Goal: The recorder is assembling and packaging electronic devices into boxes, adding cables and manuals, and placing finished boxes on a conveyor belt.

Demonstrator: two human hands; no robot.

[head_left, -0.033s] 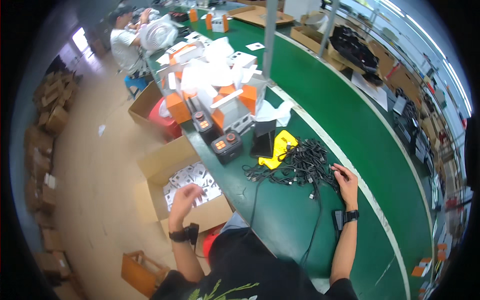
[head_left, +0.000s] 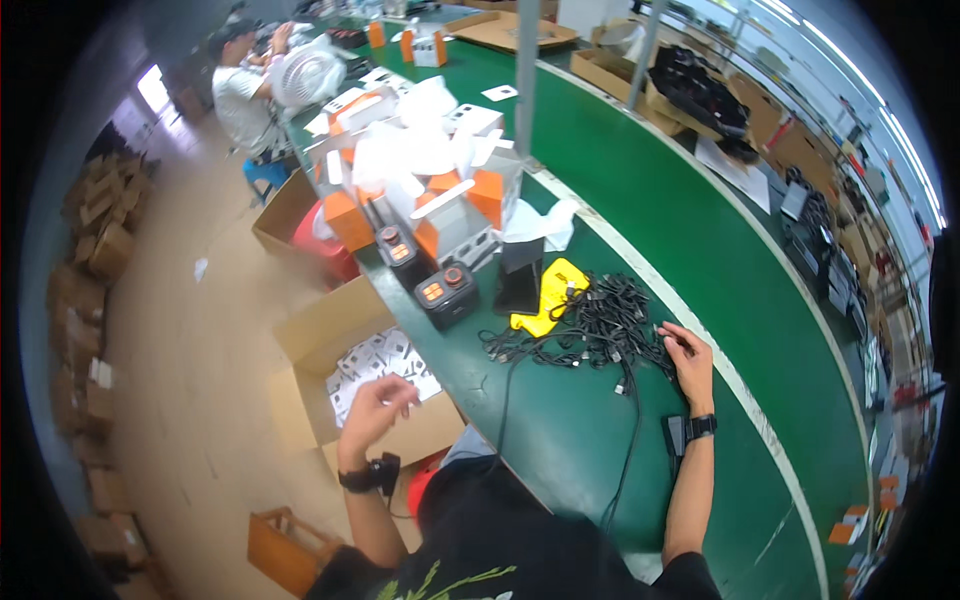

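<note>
Left hand (head_left: 374, 415) is now a touch nearer the tabletop (head_left: 560, 435), grip loosely open and looking empty; so only the right hand (head_left: 693, 366) is at the cables (head_left: 615, 322) piled there, can't tell if it's gripping any.

Smooth green tabletop (head_left: 560, 430), rubbery black cables (head_left: 618, 322), matt cardboard box (head_left: 325, 318), wooden stool (head_left: 272, 555)

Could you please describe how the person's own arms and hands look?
The left hand and right hand are bare, without gloves. Each wrist wears a black band with a dark, boxy device; a thin dark cable hangs by the left one. The short sleeves are black.
</note>
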